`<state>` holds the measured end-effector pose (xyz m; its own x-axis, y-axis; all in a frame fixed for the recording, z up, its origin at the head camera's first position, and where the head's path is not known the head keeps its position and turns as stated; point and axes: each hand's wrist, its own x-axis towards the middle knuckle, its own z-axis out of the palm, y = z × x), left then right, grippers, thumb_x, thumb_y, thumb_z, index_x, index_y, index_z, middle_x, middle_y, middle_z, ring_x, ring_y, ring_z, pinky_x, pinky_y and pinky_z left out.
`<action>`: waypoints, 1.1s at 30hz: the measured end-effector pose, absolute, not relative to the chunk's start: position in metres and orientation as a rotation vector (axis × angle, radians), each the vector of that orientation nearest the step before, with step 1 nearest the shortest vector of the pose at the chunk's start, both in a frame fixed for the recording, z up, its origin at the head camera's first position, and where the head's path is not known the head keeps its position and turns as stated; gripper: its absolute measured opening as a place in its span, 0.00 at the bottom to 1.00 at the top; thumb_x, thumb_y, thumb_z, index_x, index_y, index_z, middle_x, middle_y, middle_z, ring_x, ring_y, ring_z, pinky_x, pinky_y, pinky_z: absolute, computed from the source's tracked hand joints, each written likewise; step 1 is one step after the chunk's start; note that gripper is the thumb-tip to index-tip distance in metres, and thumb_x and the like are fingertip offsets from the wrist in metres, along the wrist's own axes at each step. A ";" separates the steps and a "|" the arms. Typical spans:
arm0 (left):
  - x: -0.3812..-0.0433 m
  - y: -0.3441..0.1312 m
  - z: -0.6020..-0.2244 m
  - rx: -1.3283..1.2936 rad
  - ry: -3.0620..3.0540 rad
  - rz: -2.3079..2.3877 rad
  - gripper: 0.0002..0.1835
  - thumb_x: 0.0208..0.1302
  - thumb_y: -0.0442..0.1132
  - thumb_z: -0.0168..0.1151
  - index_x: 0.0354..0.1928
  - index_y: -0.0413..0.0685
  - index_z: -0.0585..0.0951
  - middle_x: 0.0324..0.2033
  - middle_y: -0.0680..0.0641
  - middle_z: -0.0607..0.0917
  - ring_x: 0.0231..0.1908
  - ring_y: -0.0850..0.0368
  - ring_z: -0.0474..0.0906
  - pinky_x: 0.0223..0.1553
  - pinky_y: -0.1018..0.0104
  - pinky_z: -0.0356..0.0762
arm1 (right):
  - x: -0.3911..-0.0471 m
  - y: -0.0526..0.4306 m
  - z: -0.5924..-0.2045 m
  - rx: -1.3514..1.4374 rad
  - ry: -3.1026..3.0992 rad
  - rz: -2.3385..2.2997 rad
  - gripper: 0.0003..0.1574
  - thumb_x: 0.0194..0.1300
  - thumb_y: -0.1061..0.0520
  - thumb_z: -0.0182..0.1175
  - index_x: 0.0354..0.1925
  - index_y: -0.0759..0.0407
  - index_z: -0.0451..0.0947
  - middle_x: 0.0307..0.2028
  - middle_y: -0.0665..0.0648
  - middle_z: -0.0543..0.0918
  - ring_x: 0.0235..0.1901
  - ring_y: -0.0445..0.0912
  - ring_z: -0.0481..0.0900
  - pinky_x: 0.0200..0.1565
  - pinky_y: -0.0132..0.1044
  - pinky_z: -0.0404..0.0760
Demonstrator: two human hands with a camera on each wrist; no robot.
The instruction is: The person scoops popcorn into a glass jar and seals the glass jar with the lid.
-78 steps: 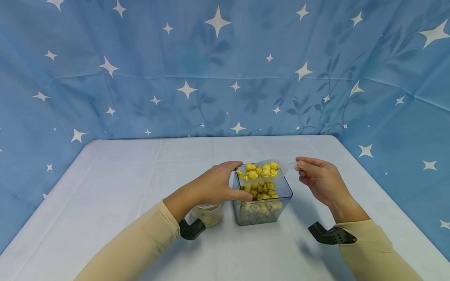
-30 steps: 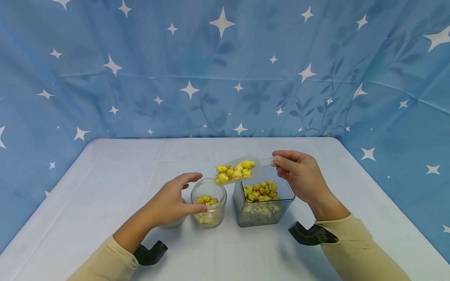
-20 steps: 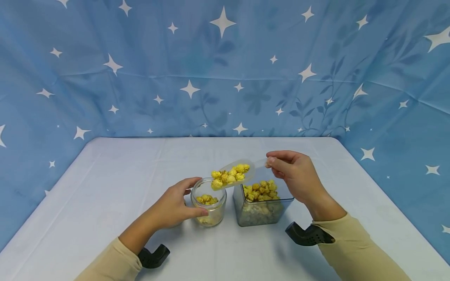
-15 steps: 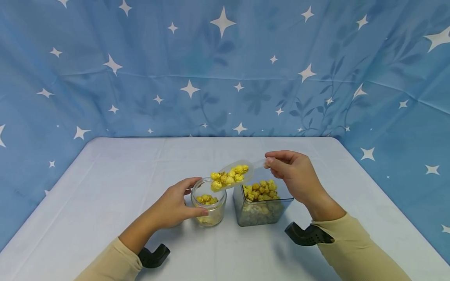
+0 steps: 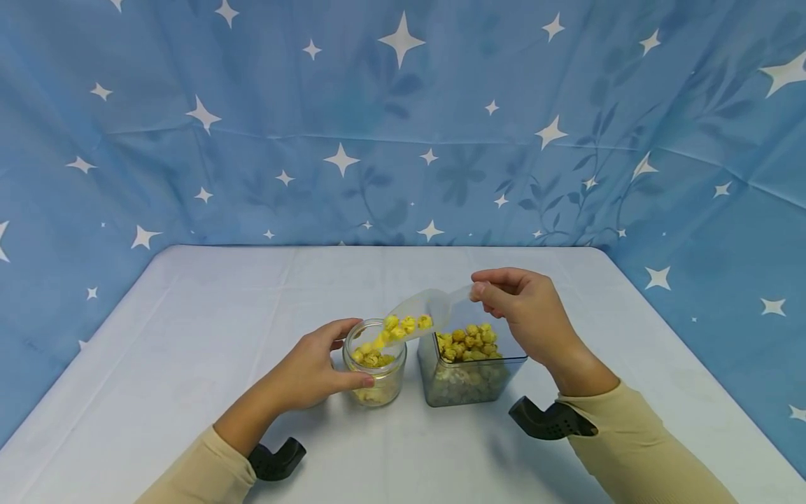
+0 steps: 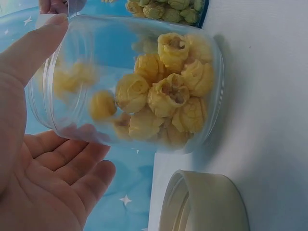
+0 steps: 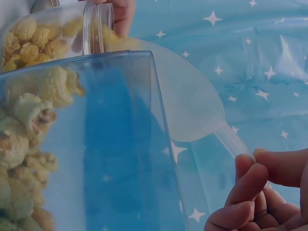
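My left hand (image 5: pixel 308 367) grips a clear round jar (image 5: pixel 387 388) near its mouth, thumb on the near side and fingers on the far side. Yellow popcorn (image 6: pixel 168 96) lies in the jar's lower part. With thumb and fingertips, my right hand (image 5: pixel 535 322) pinches the thin handle of a translucent scoop (image 5: pixel 434 304). The scoop tilts down to the left, its lip over the jar's mouth. A few popcorn pieces (image 5: pixel 408 325) remain on it while others drop, blurred, into the jar. Right beside the jar stands a clear square container (image 5: pixel 441 388) with more popcorn.
In the left wrist view a cream-coloured round lid (image 6: pixel 216 202) sits on the table by the jar; my left hand mostly covers it in the head view. A white cloth covers the table (image 5: pixel 220 315), and a blue starry curtain (image 5: pixel 403 126) hangs behind.
My left hand has left the square container and taken hold of the jar. The loaded scoop has moved left from over the container, then tipped further, and popcorn slides off it into the jar.
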<state>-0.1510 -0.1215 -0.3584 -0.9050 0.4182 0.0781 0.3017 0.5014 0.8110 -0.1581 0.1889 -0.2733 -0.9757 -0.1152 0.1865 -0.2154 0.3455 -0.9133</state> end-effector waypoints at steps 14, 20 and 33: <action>-0.151 -0.121 -0.358 0.628 2.628 1.342 0.48 0.52 0.52 0.79 0.70 0.39 0.68 0.65 0.44 0.75 0.61 0.38 0.74 0.61 0.40 0.70 | -0.159 0.192 -0.275 0.301 -2.525 1.682 0.21 0.73 0.57 0.60 0.56 0.72 0.79 0.39 0.57 0.86 0.36 0.47 0.77 0.40 0.34 0.79; -0.152 -0.121 -0.358 0.649 2.627 1.351 0.46 0.52 0.52 0.79 0.69 0.41 0.70 0.63 0.45 0.76 0.60 0.38 0.75 0.61 0.42 0.71 | -0.159 0.201 -0.278 0.293 -2.473 1.747 0.21 0.73 0.58 0.60 0.56 0.74 0.77 0.37 0.52 0.84 0.34 0.47 0.75 0.38 0.32 0.77; -0.159 -0.114 -0.333 0.700 2.646 1.281 0.47 0.56 0.55 0.75 0.74 0.45 0.65 0.69 0.45 0.70 0.67 0.40 0.68 0.66 0.45 0.66 | -0.162 0.256 -0.284 0.310 -2.062 2.182 0.16 0.74 0.66 0.54 0.40 0.54 0.88 0.34 0.51 0.84 0.31 0.42 0.78 0.38 0.28 0.80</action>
<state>-0.1585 -0.1144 -0.3331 -0.8860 0.4547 0.0912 0.3536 0.5350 0.7673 -0.1620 0.2562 -0.2838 -0.9714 -0.0512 0.2319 -0.2287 -0.0625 -0.9715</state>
